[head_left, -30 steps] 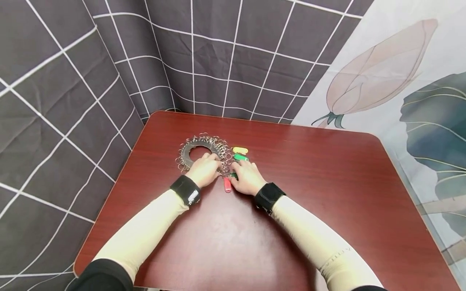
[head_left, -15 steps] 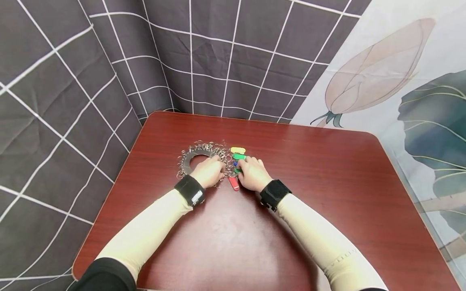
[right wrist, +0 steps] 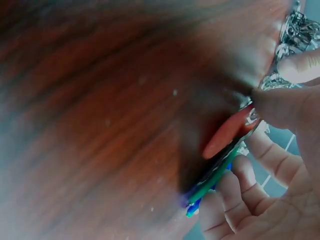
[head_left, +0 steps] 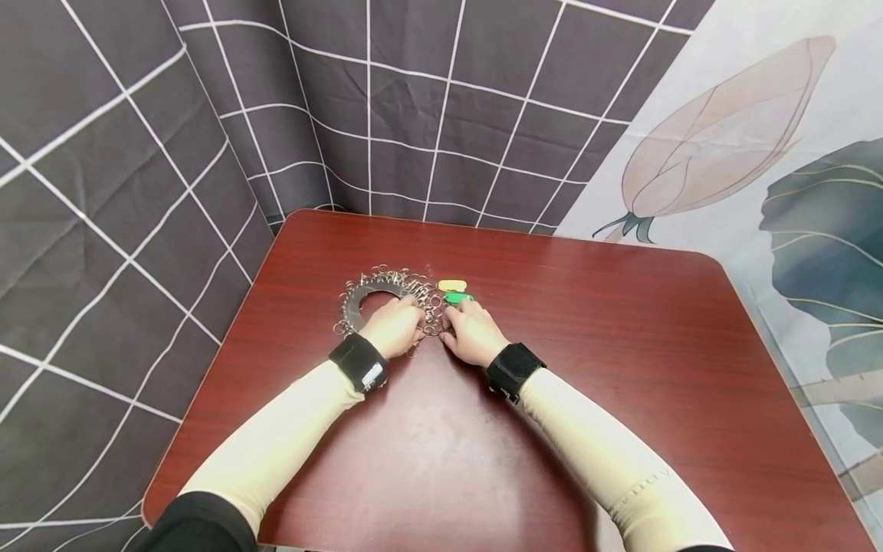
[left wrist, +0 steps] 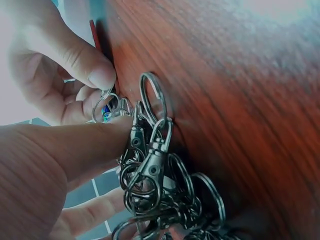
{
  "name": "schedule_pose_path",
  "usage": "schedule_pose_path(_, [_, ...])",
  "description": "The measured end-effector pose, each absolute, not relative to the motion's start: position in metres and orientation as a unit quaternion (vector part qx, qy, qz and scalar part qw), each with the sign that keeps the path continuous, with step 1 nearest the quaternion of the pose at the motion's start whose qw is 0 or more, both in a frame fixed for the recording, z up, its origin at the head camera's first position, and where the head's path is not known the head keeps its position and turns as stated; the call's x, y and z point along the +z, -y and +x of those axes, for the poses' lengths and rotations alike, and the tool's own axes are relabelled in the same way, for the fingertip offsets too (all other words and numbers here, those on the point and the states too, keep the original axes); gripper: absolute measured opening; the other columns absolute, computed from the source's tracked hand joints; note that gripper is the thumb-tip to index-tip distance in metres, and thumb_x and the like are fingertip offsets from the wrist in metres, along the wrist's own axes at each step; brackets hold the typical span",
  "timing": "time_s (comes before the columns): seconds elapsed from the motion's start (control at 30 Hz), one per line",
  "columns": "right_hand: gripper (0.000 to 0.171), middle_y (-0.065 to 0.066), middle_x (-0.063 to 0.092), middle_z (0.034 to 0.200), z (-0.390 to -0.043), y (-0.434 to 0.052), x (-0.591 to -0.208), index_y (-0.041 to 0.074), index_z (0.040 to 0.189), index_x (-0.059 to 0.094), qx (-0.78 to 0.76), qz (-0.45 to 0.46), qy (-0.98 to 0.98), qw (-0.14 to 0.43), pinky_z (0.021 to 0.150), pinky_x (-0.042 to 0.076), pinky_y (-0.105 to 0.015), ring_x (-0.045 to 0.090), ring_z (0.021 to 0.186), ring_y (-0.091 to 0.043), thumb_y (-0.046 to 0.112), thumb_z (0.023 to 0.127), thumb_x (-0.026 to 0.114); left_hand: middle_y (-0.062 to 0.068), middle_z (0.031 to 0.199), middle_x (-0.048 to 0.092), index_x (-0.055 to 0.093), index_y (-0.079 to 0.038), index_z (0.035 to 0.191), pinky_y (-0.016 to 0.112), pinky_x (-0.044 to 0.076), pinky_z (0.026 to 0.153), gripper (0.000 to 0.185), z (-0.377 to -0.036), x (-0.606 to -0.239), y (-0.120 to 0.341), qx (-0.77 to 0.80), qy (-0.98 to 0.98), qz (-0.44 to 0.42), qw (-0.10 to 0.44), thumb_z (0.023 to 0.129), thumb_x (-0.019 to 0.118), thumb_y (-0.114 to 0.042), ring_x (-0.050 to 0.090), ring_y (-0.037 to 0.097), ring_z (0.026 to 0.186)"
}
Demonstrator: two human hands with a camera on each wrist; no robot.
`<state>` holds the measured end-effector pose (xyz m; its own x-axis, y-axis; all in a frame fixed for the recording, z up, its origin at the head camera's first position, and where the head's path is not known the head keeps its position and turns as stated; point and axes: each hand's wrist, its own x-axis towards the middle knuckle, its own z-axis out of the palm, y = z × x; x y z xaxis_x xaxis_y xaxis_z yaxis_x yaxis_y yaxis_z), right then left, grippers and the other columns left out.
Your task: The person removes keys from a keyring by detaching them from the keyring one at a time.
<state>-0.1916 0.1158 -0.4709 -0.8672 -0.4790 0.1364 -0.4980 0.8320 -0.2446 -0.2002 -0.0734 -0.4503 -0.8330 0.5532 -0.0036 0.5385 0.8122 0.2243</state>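
Glossy wood table [head_left: 621,368]: both hands [head_left: 434,331] pinch tangled steel key rings [left wrist: 150,165].

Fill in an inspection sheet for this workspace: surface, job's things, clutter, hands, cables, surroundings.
Surface: red-brown wood-grain table, rounded corners.
Job's things: metal disc ringed with key rings and clasps; red tag, with green and blue tags under it, in the right hand.
Clutter: yellow tag and green tag lying beside the disc.
Hands: left hand pinches a clasp at the disc's edge; right hand pinches the tags' ring right next to it.
Cables: nothing seen.
Surroundings: dark grid-pattern cloth at left and behind; flower-print cloth at right.
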Motion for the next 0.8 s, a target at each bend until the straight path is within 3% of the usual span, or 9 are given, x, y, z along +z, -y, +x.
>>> schedule_pose_path(0.23, [0.016,-0.007,0.046,0.085,-0.184,-0.118,-0.473,0.010,0.078,0.054,0.133,0.290,0.946,0.051,0.070,0.043,-0.044,0.048,0.080,-0.029,0.009,0.081,0.070,0.010,0.100,0.056,0.074,-0.012,0.093,0.041,0.044,0.083,0.018,-0.194,-0.456,0.071,0.086,-0.947,0.308,-0.001,0.081,0.077,-0.025,0.049,0.028,0.094])
schedule_pose_path(0.53, [0.018,0.000,0.050,0.073,-0.194,-0.124,-0.463,0.013,0.071,0.053,0.183,0.298,0.934,0.065,0.072,0.043,-0.040,0.049,0.078,-0.022,0.005,0.076,0.068,0.002,0.084,0.059,0.065,-0.013,0.084,0.036,0.046,0.079,0.013,-0.202,-0.464,0.063,0.105,-0.935,0.337,-0.045,0.081,0.075,-0.020,0.056,0.024,0.084])
schedule_pose_path(0.7, [0.013,-0.002,0.055,0.073,-0.197,-0.124,-0.459,0.009,0.077,0.056,0.226,0.292,0.928,0.052,0.070,0.043,-0.036,0.050,0.072,-0.019,0.004,0.078,0.068,-0.001,0.079,0.058,0.057,-0.013,0.086,0.034,0.050,0.070,0.016,-0.203,-0.463,0.062,0.155,-0.933,0.322,-0.026,0.082,0.072,-0.014,0.059,0.021,0.078])
schedule_pose_path(0.8, [0.013,-0.001,0.056,0.073,-0.195,-0.123,-0.459,0.010,0.081,0.056,0.237,0.287,0.927,0.048,0.068,0.044,-0.035,0.051,0.070,-0.019,0.005,0.079,0.067,0.004,0.089,0.064,0.060,-0.010,0.100,0.037,0.052,0.073,0.021,-0.202,-0.462,0.062,0.165,-0.938,0.305,0.002,0.084,0.072,-0.015,0.063,0.023,0.085])
